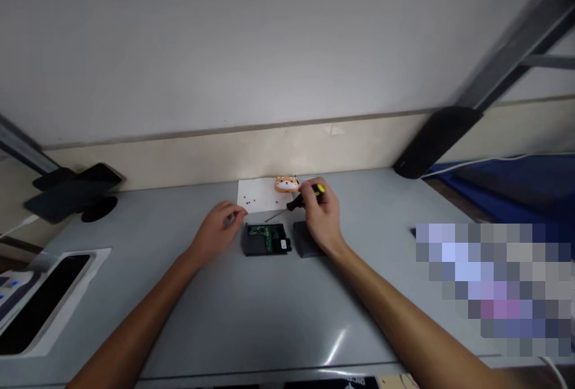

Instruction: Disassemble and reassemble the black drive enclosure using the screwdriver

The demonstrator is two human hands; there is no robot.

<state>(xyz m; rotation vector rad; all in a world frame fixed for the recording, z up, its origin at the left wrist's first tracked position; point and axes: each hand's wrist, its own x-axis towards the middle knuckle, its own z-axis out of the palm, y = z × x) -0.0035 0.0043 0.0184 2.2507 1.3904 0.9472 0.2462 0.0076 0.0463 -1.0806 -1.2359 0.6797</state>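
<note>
My right hand [324,215] is closed around a screwdriver [294,203] with a black and yellow handle; its thin shaft slants down to the left. The tip hangs over or near the upper edge of an open black case with a green circuit board [268,239]. Just left of that case, my left hand [220,227] has its fingertips pinched together near the paper's lower corner; whatever they hold is too small to make out. Under my right hand lies a dark flat box-like part [306,242], partly hidden. Several tiny dark screws [248,201] lie on white paper [263,188].
An orange-and-white animal-face case [286,184] sits at the paper's back edge. On the left are a phone on a stand [74,197] and a black-screened device [45,305] on white paper. A dark cylindrical speaker [435,143] stands back right, before a pixelated patch.
</note>
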